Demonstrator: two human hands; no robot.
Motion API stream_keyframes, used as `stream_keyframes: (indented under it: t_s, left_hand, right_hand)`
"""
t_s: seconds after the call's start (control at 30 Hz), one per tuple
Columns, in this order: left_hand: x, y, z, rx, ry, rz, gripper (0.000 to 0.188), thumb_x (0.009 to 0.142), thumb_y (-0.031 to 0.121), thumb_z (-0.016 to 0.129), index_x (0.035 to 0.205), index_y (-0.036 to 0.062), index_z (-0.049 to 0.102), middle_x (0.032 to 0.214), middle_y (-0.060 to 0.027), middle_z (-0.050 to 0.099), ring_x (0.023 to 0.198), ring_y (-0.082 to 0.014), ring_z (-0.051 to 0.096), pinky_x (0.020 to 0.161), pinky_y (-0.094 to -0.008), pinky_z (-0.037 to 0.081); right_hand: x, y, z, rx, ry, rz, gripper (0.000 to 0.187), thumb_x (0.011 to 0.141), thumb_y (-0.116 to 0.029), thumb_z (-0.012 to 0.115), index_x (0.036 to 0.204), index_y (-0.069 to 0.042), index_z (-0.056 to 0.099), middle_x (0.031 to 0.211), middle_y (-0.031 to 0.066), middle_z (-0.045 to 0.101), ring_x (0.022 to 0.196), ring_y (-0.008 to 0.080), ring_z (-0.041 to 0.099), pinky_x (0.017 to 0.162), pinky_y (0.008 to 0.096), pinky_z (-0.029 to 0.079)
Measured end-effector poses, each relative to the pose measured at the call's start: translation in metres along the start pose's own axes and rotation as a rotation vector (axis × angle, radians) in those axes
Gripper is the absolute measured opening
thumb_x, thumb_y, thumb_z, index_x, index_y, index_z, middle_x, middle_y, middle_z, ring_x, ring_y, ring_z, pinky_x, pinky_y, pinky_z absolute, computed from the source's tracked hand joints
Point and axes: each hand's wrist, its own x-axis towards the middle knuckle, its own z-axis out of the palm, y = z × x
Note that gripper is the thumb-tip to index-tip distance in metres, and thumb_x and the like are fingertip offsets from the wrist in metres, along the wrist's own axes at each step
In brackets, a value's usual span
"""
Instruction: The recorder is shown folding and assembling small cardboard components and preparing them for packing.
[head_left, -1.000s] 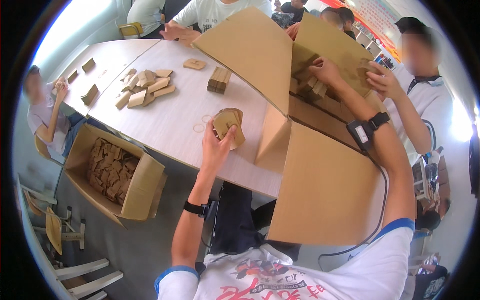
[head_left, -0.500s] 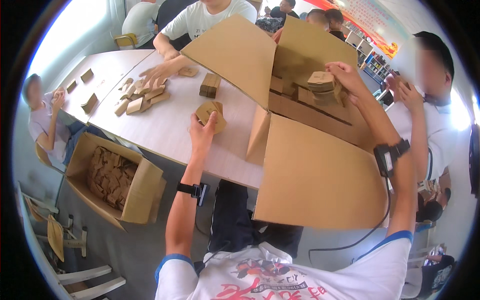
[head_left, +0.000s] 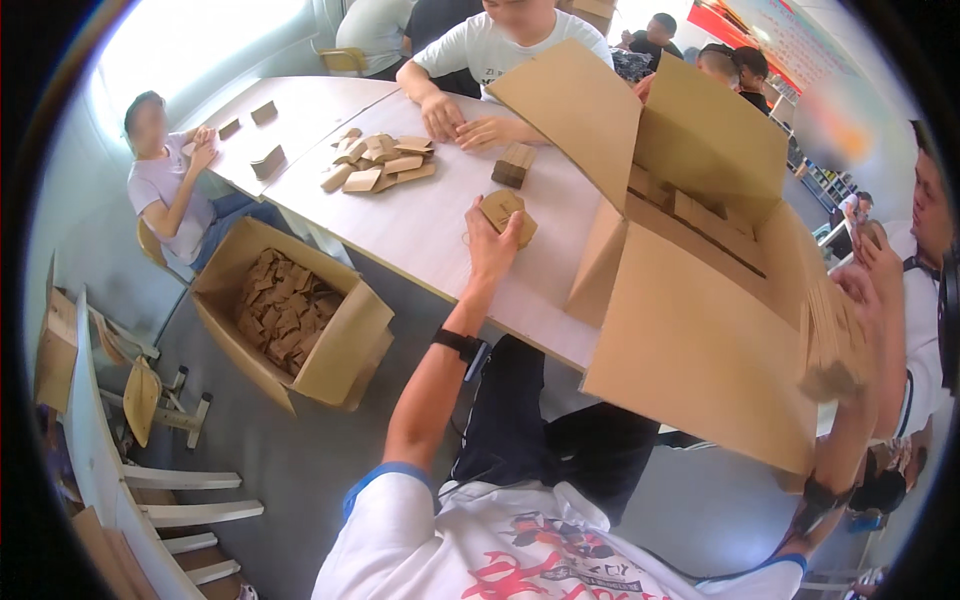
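My left hand (head_left: 488, 248) is closed around a small stack of brown cardboard pieces (head_left: 503, 208) above the table, thumb on the near side. At the far right my right hand (head_left: 862, 298) grips a thicker bundle of brown cardboard pieces (head_left: 828, 345), smeared by motion, outside the right side of the large open carton (head_left: 700, 340). Inside that carton lie more brown cardboard stacks (head_left: 690, 212). A neat block of the same pieces (head_left: 513, 165) stands on the table (head_left: 400, 235), just beyond my left hand.
Loose cardboard pieces (head_left: 375, 160) lie piled before a co-worker (head_left: 510, 60) across the table. An open box (head_left: 350, 335) of brown scraps (head_left: 285, 310) stands on the floor at the left. Another person (head_left: 165, 190) sits beyond it. Someone stands close at the right edge.
My right hand has moved from above the carton's inside out to the right, carrying its bundle. The view has turned, shifting the scene rightward. The co-worker's hands have drawn together away from the pile.
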Motion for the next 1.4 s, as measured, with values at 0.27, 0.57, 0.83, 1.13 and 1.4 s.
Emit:
stream_keyframes:
  t_s: [0.27,0.57,0.83,1.13,1.4]
  left_hand:
    - [-0.011,0.019,-0.028,0.141,0.281,0.173,0.065,0.085,0.022,0.069,0.136,-0.0038,0.039,0.132,-0.0232,0.044,0.128,-0.0390,0.039,0.106,-0.0466,0.032]
    - [-0.137,0.055,-0.103,-0.164,0.129,0.419,0.022,0.085,-0.006,0.060,0.105,0.0011,0.053,0.113,-0.0123,0.051,0.100,-0.0190,0.056,0.080,-0.0288,0.049]
    - [-0.280,0.094,-0.168,-0.667,-0.728,-0.483,0.020,0.097,0.016,0.059,0.111,0.0021,0.053,0.102,-0.0130,0.062,0.081,-0.0162,0.063,0.063,-0.0266,0.052]
    - [-0.300,0.115,-0.139,-0.918,-1.121,-0.705,0.080,0.089,0.058,0.060,0.143,0.0060,0.032,0.141,-0.0193,0.045,0.129,-0.0290,0.048,0.104,-0.0408,0.042]
    - [-0.305,0.111,-0.132,-0.646,-0.999,-0.684,0.086,0.090,0.046,0.067,0.149,0.0062,0.019,0.142,-0.0108,0.039,0.130,-0.0199,0.044,0.107,-0.0359,0.040]
  right_hand:
    - [-0.077,-0.043,0.060,0.489,-0.029,0.110,0.065,0.077,-0.042,0.077,0.120,-0.003,0.047,0.114,0.0091,0.048,0.103,0.0152,0.052,0.089,0.0263,0.046]
    - [-0.163,-0.012,0.055,0.574,-0.062,0.101,0.059,0.076,-0.038,0.079,0.114,-0.005,0.050,0.111,0.0105,0.047,0.088,0.0185,0.051,0.076,0.0289,0.044]
    - [-0.224,-0.027,0.151,0.432,0.023,0.128,0.044,0.078,-0.035,0.071,0.103,-0.001,0.059,0.109,0.0120,0.054,0.094,0.0202,0.054,0.087,0.0323,0.044]
    - [-0.219,0.060,0.268,0.319,0.113,0.083,0.029,0.074,-0.001,0.059,0.103,-0.001,0.061,0.105,0.0075,0.057,0.089,0.0134,0.054,0.083,0.0254,0.045]
    - [-0.213,0.057,0.319,0.310,0.199,-0.034,0.030,0.070,0.000,0.062,0.100,-0.002,0.062,0.111,0.0125,0.057,0.089,0.0199,0.057,0.080,0.0301,0.050]
